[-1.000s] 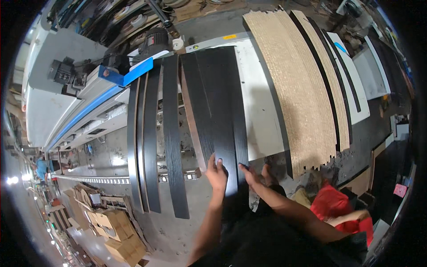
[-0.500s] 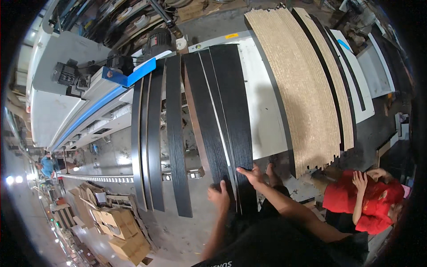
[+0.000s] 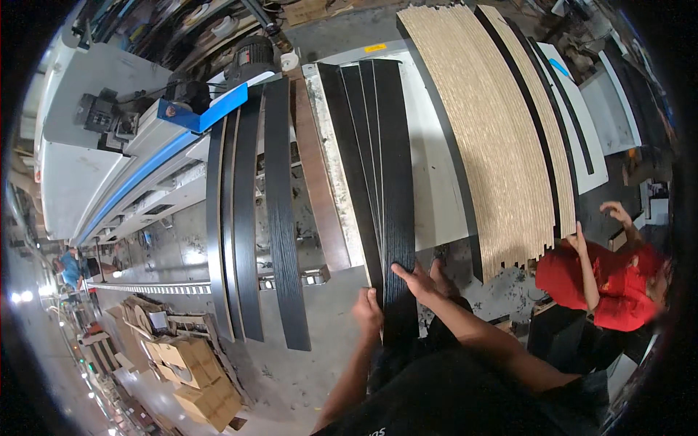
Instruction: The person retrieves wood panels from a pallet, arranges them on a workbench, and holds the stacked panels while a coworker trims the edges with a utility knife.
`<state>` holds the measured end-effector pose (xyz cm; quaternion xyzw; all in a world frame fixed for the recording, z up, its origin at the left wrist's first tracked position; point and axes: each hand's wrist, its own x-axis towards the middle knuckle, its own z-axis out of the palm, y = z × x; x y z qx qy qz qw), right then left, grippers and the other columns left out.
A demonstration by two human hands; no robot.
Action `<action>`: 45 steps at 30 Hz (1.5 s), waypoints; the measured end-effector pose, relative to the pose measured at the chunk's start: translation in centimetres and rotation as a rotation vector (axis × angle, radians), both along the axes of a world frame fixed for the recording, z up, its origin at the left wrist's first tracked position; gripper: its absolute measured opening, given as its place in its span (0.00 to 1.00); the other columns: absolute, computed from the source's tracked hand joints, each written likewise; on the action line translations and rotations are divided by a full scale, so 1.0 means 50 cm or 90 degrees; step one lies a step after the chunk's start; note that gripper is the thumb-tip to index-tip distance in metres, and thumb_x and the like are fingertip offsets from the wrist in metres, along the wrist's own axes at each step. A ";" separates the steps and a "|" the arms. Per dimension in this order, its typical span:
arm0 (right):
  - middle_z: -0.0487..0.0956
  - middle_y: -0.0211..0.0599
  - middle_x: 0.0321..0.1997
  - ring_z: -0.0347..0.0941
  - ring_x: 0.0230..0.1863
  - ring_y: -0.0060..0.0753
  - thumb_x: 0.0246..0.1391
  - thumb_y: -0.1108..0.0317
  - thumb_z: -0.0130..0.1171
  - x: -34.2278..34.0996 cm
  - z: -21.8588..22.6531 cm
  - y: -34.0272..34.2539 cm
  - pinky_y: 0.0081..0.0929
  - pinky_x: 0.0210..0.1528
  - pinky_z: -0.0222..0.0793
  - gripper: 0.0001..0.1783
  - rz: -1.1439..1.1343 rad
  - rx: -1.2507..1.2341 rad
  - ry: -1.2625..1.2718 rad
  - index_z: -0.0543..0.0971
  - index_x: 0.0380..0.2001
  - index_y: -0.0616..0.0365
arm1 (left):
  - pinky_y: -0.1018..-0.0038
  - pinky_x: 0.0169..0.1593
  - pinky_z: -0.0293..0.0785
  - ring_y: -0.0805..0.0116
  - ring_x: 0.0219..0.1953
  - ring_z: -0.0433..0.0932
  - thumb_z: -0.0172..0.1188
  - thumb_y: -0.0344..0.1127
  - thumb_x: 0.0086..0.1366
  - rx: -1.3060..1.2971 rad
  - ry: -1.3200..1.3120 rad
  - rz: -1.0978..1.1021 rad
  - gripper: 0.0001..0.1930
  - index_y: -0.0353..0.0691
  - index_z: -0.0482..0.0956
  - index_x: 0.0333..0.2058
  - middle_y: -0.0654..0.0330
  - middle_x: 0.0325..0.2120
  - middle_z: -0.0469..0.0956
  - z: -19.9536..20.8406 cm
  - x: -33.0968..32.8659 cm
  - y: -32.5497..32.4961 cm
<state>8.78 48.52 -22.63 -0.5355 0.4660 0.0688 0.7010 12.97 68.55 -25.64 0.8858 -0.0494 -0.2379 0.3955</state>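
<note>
Several long black wood-grain boards [image 3: 396, 182] lie gathered in an overlapping bundle before me, their far ends slightly fanned. My left hand [image 3: 368, 312] is closed round the near left edge of this bundle. On its right edge, a little higher, my right hand [image 3: 418, 283] grips with the thumb on top; its other fingers are hidden. Left of the bundle runs a brown board [image 3: 314, 174] beside a pale, chipped strip [image 3: 338, 171]. A separate black board [image 3: 283, 218] lies farther left, next to several more narrow dark boards [image 3: 249, 225].
A white panel [image 3: 436, 196] lies under and right of the bundle. Beyond it rests a wide stack of beige ribbed strips [image 3: 487, 145]. A co-worker in red [image 3: 603, 280] stands at the right. A machine with a blue rail [image 3: 145, 178] and cardboard boxes [image 3: 193, 363] are left.
The black boards under my hands have closed together and shifted right, uncovering more of the brown board and the pale strip. The co-worker's hands have moved apart, one to the beige stack's near end.
</note>
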 end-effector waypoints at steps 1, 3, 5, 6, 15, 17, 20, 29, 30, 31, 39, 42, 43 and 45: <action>0.85 0.44 0.61 0.80 0.61 0.41 0.63 0.38 0.73 0.000 -0.015 0.009 0.40 0.65 0.74 0.43 -0.005 -0.040 -0.008 0.79 0.66 0.62 | 0.46 0.43 0.77 0.33 0.38 0.84 0.57 0.51 0.82 -0.043 0.027 0.003 0.20 0.37 0.81 0.47 0.35 0.34 0.82 -0.012 0.007 0.006; 0.86 0.46 0.61 0.81 0.62 0.42 0.58 0.29 0.73 0.002 -0.046 0.031 0.41 0.67 0.73 0.51 0.012 0.061 0.027 0.80 0.66 0.65 | 0.48 0.48 0.79 0.37 0.42 0.86 0.63 0.56 0.78 -0.094 0.121 0.013 0.25 0.36 0.81 0.52 0.36 0.37 0.84 -0.029 0.017 0.008; 0.87 0.45 0.56 0.83 0.57 0.39 0.54 0.32 0.78 0.000 -0.069 0.057 0.39 0.63 0.76 0.48 -0.023 0.074 0.075 0.82 0.61 0.65 | 0.51 0.53 0.79 0.41 0.47 0.86 0.71 0.61 0.71 -0.136 0.122 -0.073 0.34 0.34 0.79 0.57 0.37 0.42 0.85 -0.028 0.011 0.004; 0.88 0.42 0.52 0.84 0.52 0.36 0.54 0.39 0.82 -0.004 -0.074 0.074 0.36 0.57 0.80 0.41 -0.113 0.071 -0.022 0.84 0.56 0.63 | 0.53 0.55 0.79 0.43 0.50 0.86 0.75 0.64 0.67 -0.144 0.108 -0.120 0.40 0.33 0.78 0.60 0.38 0.44 0.86 -0.024 0.005 0.000; 0.86 0.43 0.58 0.83 0.58 0.39 0.58 0.54 0.82 -0.066 -0.027 0.100 0.40 0.62 0.78 0.39 -0.114 -0.060 -0.194 0.77 0.64 0.65 | 0.57 0.65 0.76 0.53 0.59 0.81 0.86 0.49 0.60 -0.145 0.134 -0.061 0.45 0.28 0.71 0.64 0.44 0.57 0.82 0.090 -0.086 -0.009; 0.86 0.43 0.60 0.83 0.59 0.40 0.59 0.54 0.81 -0.043 -0.011 0.072 0.40 0.63 0.78 0.39 -0.123 0.007 -0.244 0.77 0.65 0.66 | 0.58 0.64 0.77 0.55 0.57 0.81 0.84 0.46 0.63 -0.206 0.156 -0.034 0.41 0.29 0.72 0.64 0.45 0.55 0.83 0.111 -0.068 -0.041; 0.88 0.39 0.57 0.83 0.58 0.36 0.63 0.49 0.77 0.028 0.018 -0.023 0.36 0.66 0.76 0.35 -0.066 0.071 -0.214 0.81 0.62 0.66 | 0.60 0.60 0.80 0.58 0.53 0.84 0.79 0.40 0.68 -0.248 0.116 -0.041 0.33 0.29 0.72 0.62 0.49 0.51 0.84 0.148 0.000 -0.123; 0.65 0.64 0.74 0.59 0.77 0.67 0.62 0.40 0.74 0.051 0.218 -0.363 0.68 0.81 0.51 0.57 0.113 -0.723 -0.166 0.60 0.79 0.64 | 0.42 0.45 0.77 0.25 0.42 0.81 0.77 0.49 0.66 0.123 -0.193 -0.047 0.31 0.31 0.67 0.48 0.33 0.38 0.80 0.145 0.110 -0.485; 0.63 0.63 0.76 0.56 0.80 0.68 0.62 0.41 0.74 0.015 0.225 -0.410 0.72 0.82 0.48 0.56 0.076 -0.773 -0.173 0.60 0.80 0.62 | 0.40 0.45 0.76 0.23 0.41 0.81 0.76 0.51 0.67 0.108 -0.249 -0.072 0.32 0.31 0.66 0.49 0.32 0.37 0.79 0.139 0.086 -0.511; 0.61 0.62 0.79 0.52 0.82 0.69 0.62 0.41 0.73 -0.012 0.220 -0.462 0.72 0.83 0.44 0.56 0.053 -0.819 -0.054 0.60 0.81 0.60 | 0.39 0.44 0.76 0.23 0.41 0.80 0.75 0.51 0.68 0.090 -0.243 -0.067 0.32 0.31 0.66 0.49 0.31 0.38 0.79 0.130 0.061 -0.539; 0.52 0.57 0.88 0.37 0.89 0.68 0.70 0.29 0.56 -0.117 0.069 -0.594 0.71 0.87 0.30 0.56 0.151 -0.863 0.228 0.57 0.83 0.59 | 0.42 0.57 0.73 0.25 0.51 0.77 0.65 0.45 0.77 0.037 -0.214 -0.065 0.35 0.17 0.65 0.65 0.28 0.48 0.77 0.092 -0.083 -0.662; 0.53 0.57 0.87 0.38 0.89 0.67 0.69 0.27 0.55 -0.122 0.046 -0.582 0.69 0.88 0.31 0.57 0.142 -0.927 0.220 0.57 0.83 0.60 | 0.42 0.63 0.70 0.23 0.56 0.74 0.59 0.47 0.79 -0.004 -0.283 -0.151 0.37 0.14 0.62 0.67 0.24 0.52 0.75 0.094 -0.095 -0.674; 0.53 0.57 0.87 0.38 0.89 0.67 0.69 0.27 0.55 -0.123 0.043 -0.581 0.69 0.88 0.31 0.57 0.142 -0.917 0.226 0.57 0.83 0.60 | 0.43 0.65 0.70 0.23 0.58 0.74 0.58 0.49 0.79 0.005 -0.277 -0.160 0.39 0.13 0.61 0.68 0.23 0.55 0.74 0.095 -0.096 -0.675; 0.53 0.56 0.87 0.38 0.89 0.67 0.69 0.27 0.54 -0.121 0.038 -0.586 0.69 0.87 0.32 0.57 0.147 -0.952 0.238 0.57 0.83 0.59 | 0.44 0.70 0.68 0.24 0.62 0.72 0.58 0.51 0.79 0.002 -0.238 -0.182 0.42 0.13 0.58 0.71 0.23 0.60 0.72 0.102 -0.094 -0.669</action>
